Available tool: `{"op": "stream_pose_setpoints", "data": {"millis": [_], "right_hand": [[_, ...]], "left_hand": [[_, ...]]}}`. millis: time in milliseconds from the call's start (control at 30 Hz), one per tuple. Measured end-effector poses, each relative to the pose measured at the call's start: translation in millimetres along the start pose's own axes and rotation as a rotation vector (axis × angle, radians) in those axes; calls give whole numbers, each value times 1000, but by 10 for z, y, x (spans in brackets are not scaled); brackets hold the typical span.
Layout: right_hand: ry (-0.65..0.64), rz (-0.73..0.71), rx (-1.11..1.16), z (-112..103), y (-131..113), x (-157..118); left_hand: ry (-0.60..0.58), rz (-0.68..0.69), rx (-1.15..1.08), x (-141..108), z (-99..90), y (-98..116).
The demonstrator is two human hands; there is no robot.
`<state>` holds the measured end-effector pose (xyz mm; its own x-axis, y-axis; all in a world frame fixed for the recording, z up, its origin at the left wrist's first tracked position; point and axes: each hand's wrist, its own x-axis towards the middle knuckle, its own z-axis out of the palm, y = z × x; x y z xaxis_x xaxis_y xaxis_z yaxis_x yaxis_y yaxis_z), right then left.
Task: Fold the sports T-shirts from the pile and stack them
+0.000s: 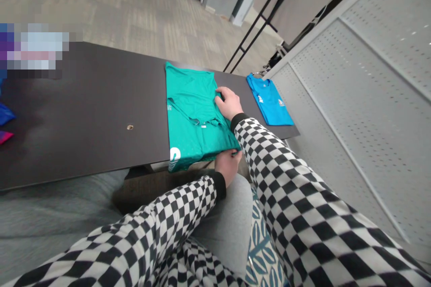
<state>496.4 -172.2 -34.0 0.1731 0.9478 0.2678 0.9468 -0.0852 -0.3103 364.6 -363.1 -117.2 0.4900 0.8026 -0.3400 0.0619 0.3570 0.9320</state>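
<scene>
Checkered sleeves over teal T-shirt

Shirt lying across dark table, near edge, within reach of both hands; left hand closed on near hem; right hand curled on upper fold, pressing cloth flat, grip unclear; blue T-shirt flat beyond, apart from both hands.

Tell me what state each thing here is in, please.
Teal T-shirt: lying flat, partly folded, a sleeve across its front.
Bright blue T-shirt: lying flat, apart from both hands.
Left hand: pinching the teal shirt's near edge.
Right hand: resting on the teal shirt.
Black rectangular tabletop: bearing both shirts.
</scene>
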Motion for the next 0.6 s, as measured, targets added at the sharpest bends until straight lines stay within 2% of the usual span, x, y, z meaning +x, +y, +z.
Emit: {"op": "stream_pose_setpoints", "data": {"millis": [133, 267, 333, 467, 600], "right_hand": [[11, 2, 3, -4, -5, 2], [16, -3, 7, -10, -13, -5], [15, -3, 4, -10, -13, -6], [4, 8, -3, -4, -6, 0], [-5, 12, 3, -11, -15, 0]], "left_hand": [[16, 32, -88, -94, 16, -58], [-41, 126, -177, -309, -179, -104], [-60, 168, -151, -400, -334, -119], [-26, 187, -25, -482, -573, -89], [-17, 155, 113, -425, -558, 47]]}}
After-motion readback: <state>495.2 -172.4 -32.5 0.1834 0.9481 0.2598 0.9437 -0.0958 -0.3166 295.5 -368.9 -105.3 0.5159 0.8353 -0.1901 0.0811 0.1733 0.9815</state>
